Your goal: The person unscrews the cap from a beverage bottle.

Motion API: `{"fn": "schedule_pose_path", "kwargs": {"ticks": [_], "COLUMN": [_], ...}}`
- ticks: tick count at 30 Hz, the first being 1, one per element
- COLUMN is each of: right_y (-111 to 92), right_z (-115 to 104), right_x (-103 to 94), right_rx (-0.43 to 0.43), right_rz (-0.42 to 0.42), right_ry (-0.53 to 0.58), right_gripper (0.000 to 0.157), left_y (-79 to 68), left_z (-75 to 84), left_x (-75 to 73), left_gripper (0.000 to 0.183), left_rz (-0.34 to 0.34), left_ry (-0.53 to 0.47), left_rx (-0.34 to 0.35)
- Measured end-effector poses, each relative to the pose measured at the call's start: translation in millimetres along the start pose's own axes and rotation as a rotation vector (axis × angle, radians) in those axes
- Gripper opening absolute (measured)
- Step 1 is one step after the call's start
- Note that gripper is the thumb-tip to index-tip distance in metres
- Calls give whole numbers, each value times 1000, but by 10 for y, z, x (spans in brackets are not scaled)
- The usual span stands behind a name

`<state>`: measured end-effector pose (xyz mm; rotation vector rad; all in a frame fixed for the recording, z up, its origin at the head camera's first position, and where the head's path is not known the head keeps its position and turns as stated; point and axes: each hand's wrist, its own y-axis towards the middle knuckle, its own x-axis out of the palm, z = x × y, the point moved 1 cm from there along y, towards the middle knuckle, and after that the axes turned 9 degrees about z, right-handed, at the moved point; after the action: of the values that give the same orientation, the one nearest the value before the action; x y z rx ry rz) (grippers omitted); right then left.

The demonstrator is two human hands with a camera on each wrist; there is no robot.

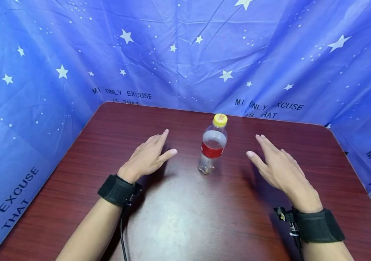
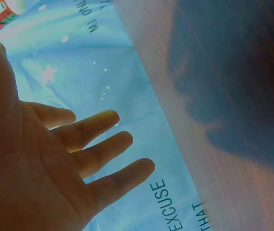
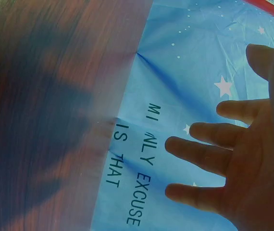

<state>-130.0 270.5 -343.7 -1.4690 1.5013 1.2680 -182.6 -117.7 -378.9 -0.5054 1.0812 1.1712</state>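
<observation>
A clear plastic bottle [image 1: 212,146] with a yellow cap and a red label stands upright on the table, between the two hands. To its left, my left hand [image 1: 148,154] hovers with straight fingers and the thumb apart, touching nothing. My right hand [image 1: 278,165] is to the bottle's right, likewise extended and apart from it. In the left wrist view the palm and spread fingers of the left hand [image 2: 45,159] show, with part of the bottle's label [image 2: 0,17] at the top left corner. The right wrist view has the right hand [image 3: 238,154] and a bit of red label [image 3: 271,5].
The dark red wooden table [image 1: 84,174] has rounded far corners. A blue curtain [image 1: 179,54] with white stars and printed words surrounds its back and sides. Black straps with small cameras sit on both wrists, and a cable [image 1: 122,232] runs from the left one.
</observation>
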Motion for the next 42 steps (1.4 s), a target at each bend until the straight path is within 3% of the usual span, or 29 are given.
{"fn": "schedule_pose_path", "kwargs": {"ticks": [6, 15, 42], "right_y": [14, -7, -18], "right_z": [-14, -50, -173], "right_x": [-26, -53, -109], "right_rx": [5, 15, -67], "right_rz": [9, 105, 181], "right_ry": [-12, 4, -29], "right_gripper": [76, 67, 54], "left_y": [12, 2, 62], "left_z": [12, 39, 281], "left_x": [22, 66, 260], "left_gripper": [82, 83, 87], "left_rz": [12, -7, -31], "left_ry": [-9, -27, -138], "left_rx": [2, -14, 21]}}
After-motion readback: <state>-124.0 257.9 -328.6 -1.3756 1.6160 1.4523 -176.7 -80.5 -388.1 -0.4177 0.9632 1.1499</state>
